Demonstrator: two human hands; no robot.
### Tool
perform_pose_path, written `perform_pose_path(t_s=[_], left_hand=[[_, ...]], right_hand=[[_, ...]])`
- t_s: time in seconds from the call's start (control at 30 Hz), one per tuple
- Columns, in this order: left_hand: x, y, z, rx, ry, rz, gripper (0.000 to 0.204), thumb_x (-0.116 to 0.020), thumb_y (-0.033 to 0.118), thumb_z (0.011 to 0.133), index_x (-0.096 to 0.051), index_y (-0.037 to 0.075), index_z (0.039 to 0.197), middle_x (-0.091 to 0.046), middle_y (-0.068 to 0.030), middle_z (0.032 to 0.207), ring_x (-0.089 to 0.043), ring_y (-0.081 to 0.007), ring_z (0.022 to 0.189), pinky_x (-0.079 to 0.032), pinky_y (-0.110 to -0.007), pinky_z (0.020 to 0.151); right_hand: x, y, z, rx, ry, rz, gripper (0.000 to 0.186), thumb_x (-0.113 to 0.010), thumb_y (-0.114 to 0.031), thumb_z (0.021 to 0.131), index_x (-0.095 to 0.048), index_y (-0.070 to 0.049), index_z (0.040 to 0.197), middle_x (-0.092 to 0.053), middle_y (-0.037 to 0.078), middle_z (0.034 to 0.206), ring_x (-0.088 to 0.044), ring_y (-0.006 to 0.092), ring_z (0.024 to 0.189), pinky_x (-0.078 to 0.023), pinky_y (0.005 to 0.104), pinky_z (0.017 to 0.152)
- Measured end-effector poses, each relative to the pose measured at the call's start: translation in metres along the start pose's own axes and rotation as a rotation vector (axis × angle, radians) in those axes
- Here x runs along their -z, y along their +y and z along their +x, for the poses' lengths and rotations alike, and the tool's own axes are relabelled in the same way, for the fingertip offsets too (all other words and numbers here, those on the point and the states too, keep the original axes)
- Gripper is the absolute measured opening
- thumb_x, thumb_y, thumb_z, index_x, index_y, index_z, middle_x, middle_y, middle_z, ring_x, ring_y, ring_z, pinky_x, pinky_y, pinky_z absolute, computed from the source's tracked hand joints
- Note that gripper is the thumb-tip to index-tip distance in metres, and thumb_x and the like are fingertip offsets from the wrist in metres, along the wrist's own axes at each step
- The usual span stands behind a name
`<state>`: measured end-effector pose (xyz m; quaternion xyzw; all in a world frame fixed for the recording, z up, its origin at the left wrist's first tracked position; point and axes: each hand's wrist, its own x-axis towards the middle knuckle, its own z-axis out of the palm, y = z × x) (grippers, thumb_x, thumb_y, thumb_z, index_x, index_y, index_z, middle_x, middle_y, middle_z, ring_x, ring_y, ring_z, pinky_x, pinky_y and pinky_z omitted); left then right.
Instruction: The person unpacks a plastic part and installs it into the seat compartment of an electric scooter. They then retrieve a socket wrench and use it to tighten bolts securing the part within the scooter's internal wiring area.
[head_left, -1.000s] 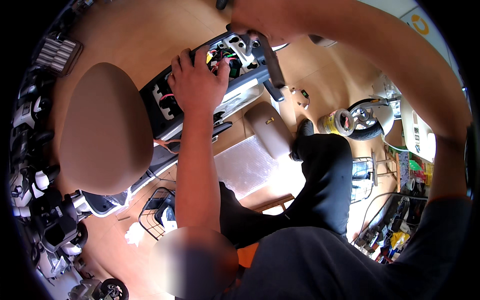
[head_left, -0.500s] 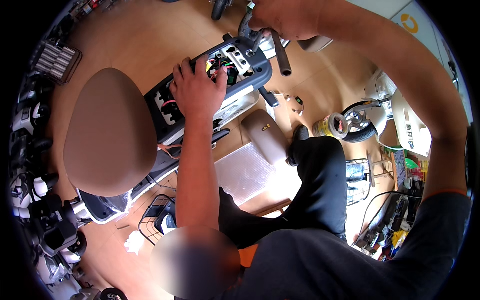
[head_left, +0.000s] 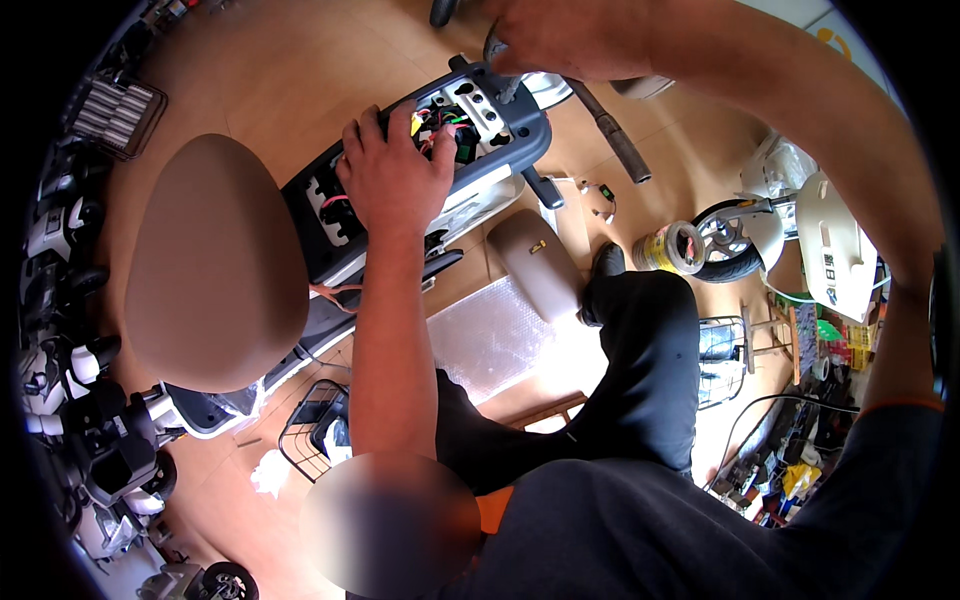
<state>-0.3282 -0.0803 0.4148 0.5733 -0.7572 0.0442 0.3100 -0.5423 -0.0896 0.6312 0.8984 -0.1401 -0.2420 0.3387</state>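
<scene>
An electric scooter's dark grey body [head_left: 530, 135] stretches diagonally before me, with a white metal bracket [head_left: 483, 112] and coloured wires [head_left: 440, 125] in its opening. My left hand [head_left: 395, 180] rests on it beside the wires, fingers spread, holding nothing. At the top, my right hand [head_left: 565, 40] is closed around a socket wrench [head_left: 612, 132]. Its worn bar sticks out to the lower right, and a shaft runs down to the body's far end. My fingers and the wrench head are partly hidden. A large brown saddle [head_left: 220, 265] stands on the scooter to the left.
A brown padded cushion [head_left: 535, 265] lies on bubble wrap [head_left: 475, 340] near my foot. A round tub [head_left: 670, 248] stands by a wheel [head_left: 730, 265] and white panel [head_left: 830, 245] on the right. Wire baskets [head_left: 315, 430] and several scooters [head_left: 110, 440] line the left.
The wrench's bar has swung outward to the right, and more of it shows. My right hand has shifted slightly up and left. My left hand stays nearly where it was.
</scene>
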Motion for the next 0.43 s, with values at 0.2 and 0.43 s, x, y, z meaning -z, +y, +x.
perform_pose_path(t_s=[0.2, 0.43], left_hand=[[0.0, -0.003, -0.001, -0.01, 0.018, 0.023, 0.06, -0.063, 0.06, 0.093, -0.063, 0.021, 0.139, -0.054, -0.0179, 0.147, -0.044, -0.041, 0.142, -0.038, -0.059, 0.112], [-0.004, -0.002, 0.0, -0.025, 0.019, 0.031, 0.061, -0.065, 0.061, 0.093, -0.062, 0.021, 0.139, -0.055, -0.0171, 0.146, -0.045, -0.04, 0.142, -0.038, -0.059, 0.111]], right_hand=[[0.022, -0.011, -0.004, -0.152, -0.171, 0.079, 0.013, -0.068, -0.02, 0.084, -0.076, -0.017, 0.092, -0.076, 0.004, 0.083, -0.074, 0.0279, 0.09, -0.056, 0.0425, 0.082], [-0.011, 0.003, 0.002, -0.016, 0.074, -0.051, 0.015, -0.074, -0.025, 0.079, -0.077, -0.017, 0.091, -0.076, 0.005, 0.085, -0.073, 0.0272, 0.101, -0.053, 0.0403, 0.094]])
